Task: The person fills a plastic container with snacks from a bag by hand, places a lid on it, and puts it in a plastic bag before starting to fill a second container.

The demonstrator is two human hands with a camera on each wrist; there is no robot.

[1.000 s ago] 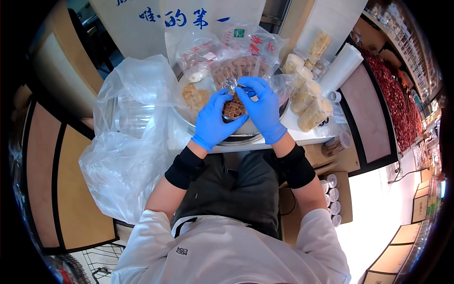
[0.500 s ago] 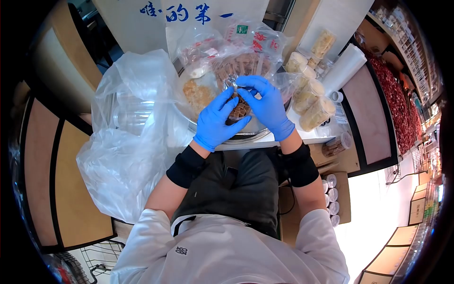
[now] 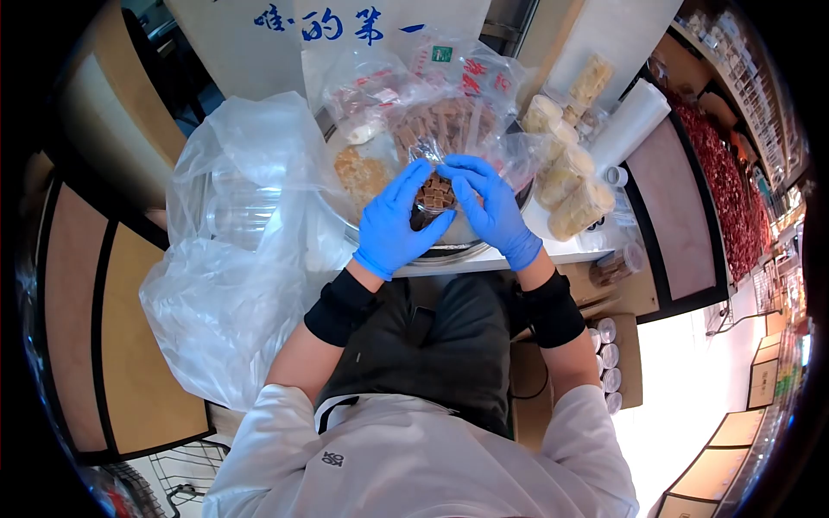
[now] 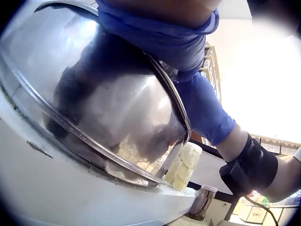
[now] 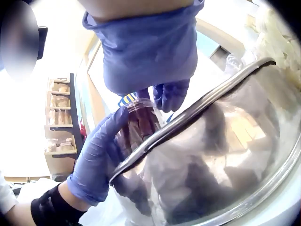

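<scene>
A clear plastic jar (image 5: pixel 137 123) packed with brown cube-like pieces (image 3: pixel 436 193) stands upright over the steel basin (image 4: pixel 117 108). My blue-gloved left hand (image 3: pixel 389 223) grips the jar's left side, thumb toward me. From the right, my gloved right hand (image 3: pixel 496 211) curls about the jar's mouth, index finger at the far rim and thumb on the near right. In the right wrist view the basin's rim hides the jar's lower part. Just beyond both hands, an opened plastic bag (image 3: pixel 445 121) of the same brown pieces lies in the basin.
Pale yellow crumbs (image 3: pixel 361 173) lie at the basin's left. A large translucent bag (image 3: pixel 233 285) with clear jars stands left. Several filled jars (image 3: pixel 580 207) and a plastic roll (image 3: pixel 630 123) stand right. Lidded jars fill a cardboard box (image 3: pixel 629 363) below.
My right hand's fingers have shifted from pinching above the jar's mouth to lying about its rim. My left hand keeps its hold, and the jar has come slightly more upright.
</scene>
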